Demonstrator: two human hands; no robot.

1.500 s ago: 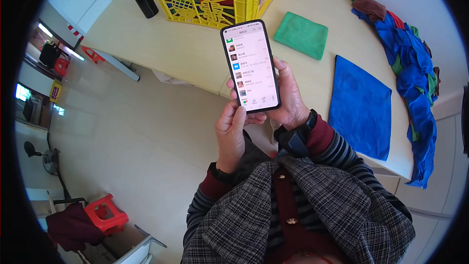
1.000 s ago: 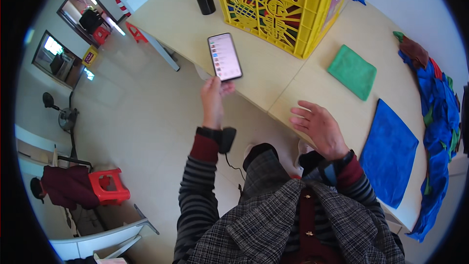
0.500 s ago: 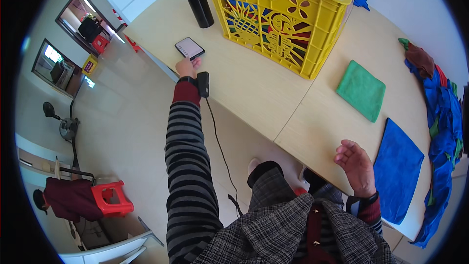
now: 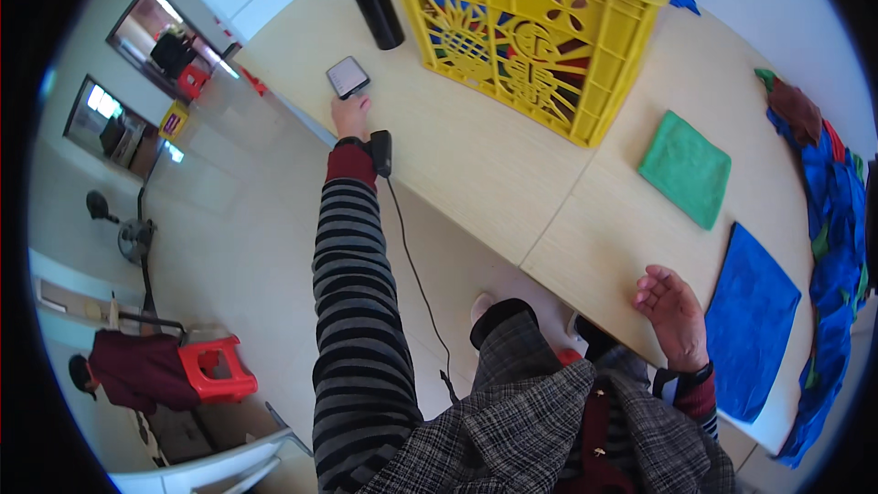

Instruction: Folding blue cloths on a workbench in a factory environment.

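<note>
Left hand (image 4: 350, 115) was stretched far out to the left corner of the table (image 4: 476, 165), fingertips resting on the near edge of the phone (image 4: 347, 76), which lay flat beside a black cylinder (image 4: 373, 2); whether the fingers gripped it could not be told. Right hand (image 4: 672, 311) lay open and empty, palm up, at the near table edge, just beside a blue cloth (image 4: 754, 320). A yellow crate (image 4: 540, 27) and a green cloth (image 4: 684, 167) stood farther back.

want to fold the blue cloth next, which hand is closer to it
Right. The right hand rests open on the table edge just beside the blue cloth; the left hand is stretched far off at the phone.
</note>
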